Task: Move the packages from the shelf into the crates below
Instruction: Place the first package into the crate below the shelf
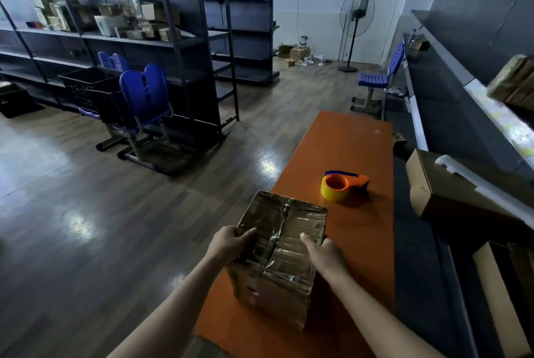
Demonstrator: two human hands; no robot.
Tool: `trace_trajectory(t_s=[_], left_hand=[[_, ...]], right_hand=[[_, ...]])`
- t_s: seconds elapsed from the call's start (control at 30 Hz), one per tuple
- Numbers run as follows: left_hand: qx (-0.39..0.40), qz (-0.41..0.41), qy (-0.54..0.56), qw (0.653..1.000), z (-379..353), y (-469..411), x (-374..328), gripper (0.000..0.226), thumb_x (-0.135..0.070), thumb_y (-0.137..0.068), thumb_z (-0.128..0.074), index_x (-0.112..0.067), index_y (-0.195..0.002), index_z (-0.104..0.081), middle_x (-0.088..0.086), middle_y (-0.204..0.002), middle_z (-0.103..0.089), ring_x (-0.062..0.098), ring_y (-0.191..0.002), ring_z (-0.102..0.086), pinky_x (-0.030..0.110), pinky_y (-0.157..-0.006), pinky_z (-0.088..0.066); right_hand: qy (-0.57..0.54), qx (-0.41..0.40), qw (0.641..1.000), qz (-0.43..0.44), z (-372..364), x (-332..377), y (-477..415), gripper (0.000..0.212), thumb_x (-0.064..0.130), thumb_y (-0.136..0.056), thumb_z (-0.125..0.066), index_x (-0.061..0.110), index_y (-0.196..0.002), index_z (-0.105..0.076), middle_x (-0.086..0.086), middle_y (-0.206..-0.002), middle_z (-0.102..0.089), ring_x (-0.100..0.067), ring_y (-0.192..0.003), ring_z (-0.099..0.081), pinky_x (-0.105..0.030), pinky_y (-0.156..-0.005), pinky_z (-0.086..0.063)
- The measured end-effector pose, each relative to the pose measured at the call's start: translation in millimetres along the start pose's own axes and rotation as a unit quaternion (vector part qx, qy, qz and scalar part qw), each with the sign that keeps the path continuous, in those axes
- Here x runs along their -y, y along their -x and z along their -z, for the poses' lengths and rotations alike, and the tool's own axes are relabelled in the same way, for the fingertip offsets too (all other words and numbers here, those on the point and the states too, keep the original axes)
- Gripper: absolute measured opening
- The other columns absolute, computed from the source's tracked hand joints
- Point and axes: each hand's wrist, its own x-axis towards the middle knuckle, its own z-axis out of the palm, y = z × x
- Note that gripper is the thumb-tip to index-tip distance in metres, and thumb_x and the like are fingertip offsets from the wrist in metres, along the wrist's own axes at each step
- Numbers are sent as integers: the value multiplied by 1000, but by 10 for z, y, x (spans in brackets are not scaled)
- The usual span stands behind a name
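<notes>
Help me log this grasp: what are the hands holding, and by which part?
Both hold one taped cardboard package. The left hand grips its upper left edge and the right hand its upper right edge, each with the thumb on top.

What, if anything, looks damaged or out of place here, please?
The box, gripped by the left hand and right hand at the table, looks battered: wrinkled tape, creased sides. Nothing else stands out.

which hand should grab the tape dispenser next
Probably the right hand: the tape dispenser lies beyond the box on its right side, while the left hand would have to cross over the box. Both now grip the box.
</notes>
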Motion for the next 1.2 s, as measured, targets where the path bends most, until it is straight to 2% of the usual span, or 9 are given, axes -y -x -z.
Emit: trace_trajectory(t_s=[0.1,0.2,0.27,0.4,0.7,0.9,1.0,1.1,1.2], left_hand=[[-43,-5,15,999,127,89,-35,35,-45,-85,-67,-10,-82,-67,3,-79,-69,20,-78,-66,34,-73,-52],[-82,-17,24,996,383,174,-78,30,-44,-86,-66,-17,-75,-62,-3,-72,-63,17,-73,-61,30,-68,-47],[-110,-18,40,993,581,241,-82,28,-45,-86,-66,-17,-82,-67,-1,-78,-68,17,-77,-64,32,-72,-51],[-172,-4,47,984,951,390,33,27,-44,-87,-65,-18,-88,-68,1,-83,-70,19,-82,-66,35,-77,-53],[-267,61,44,961,1778,496,753,28,-48,-87,-63,-21,-79,-66,1,-78,-70,22,-79,-66,33,-69,-50],[-281,83,49,955,2548,289,1295,32,-48,-86,-63,-20,-73,-66,3,-77,-72,23,-79,-68,33,-68,-49],[-298,83,37,950,3030,142,1531,35,-50,-87,-62,-19,-72,-65,3,-77,-71,24,-78,-67,32,-65,-47],[-305,87,24,948,3465,9,1726,34,-50,-88,-60,-18,-77,-67,5,-80,-72,25,-81,-67,31,-65,-46],[-312,92,24,945,3827,-124,1867,36,-50,-88,-60,-15,-83,-70,6,-84,-73,27,-84,-67,34,-71,-50]], right_hand=[[-7,-1,1000,24,8,166,96,56,51,-91,-55,-1,-112,-58,-11,-101,-64,-23,-91,-58,-28,-76,-41],[-14,15,998,57,-23,414,141,43,53,-89,-55,10,-90,-60,0,-79,-58,-22,-80,-57,-30,-69,-41],[-21,31,996,79,-79,614,178,37,53,-88,-56,17,-81,-57,3,-77,-57,-22,-81,-58,-31,-70,-42],[-14,72,989,128,-294,981,266,37,52,-88,-57,17,-99,-64,1,-93,-65,-24,-92,-62,-32,-80,-46],[-2,175,968,181,-1265,1679,508,39,39,-93,-58,9,-117,-61,-7,-113,-67,-26,-106,-62,-24,-80,-42],[12,196,963,187,-2175,2204,582,43,48,-86,-60,12,-108,-66,-5,-108,-70,-26,-102,-65,-38,-94,-50],[23,201,959,201,-2611,2589,662,41,44,-90,-59,9,-110,-65,-7,-110,-69,-27,-106,-63,-30,-91,-47],[4,218,954,207,-2988,2925,728,25,36,-92,-59,14,-105,-62,-4,-105,-66,-22,-100,-61,-27,-89,-46],[-7,224,953,206,-3333,3183,744,22,38,-91,-60,18,-100,-62,-2,-103,-67,-20,-96,-62,-30,-91,-48]])
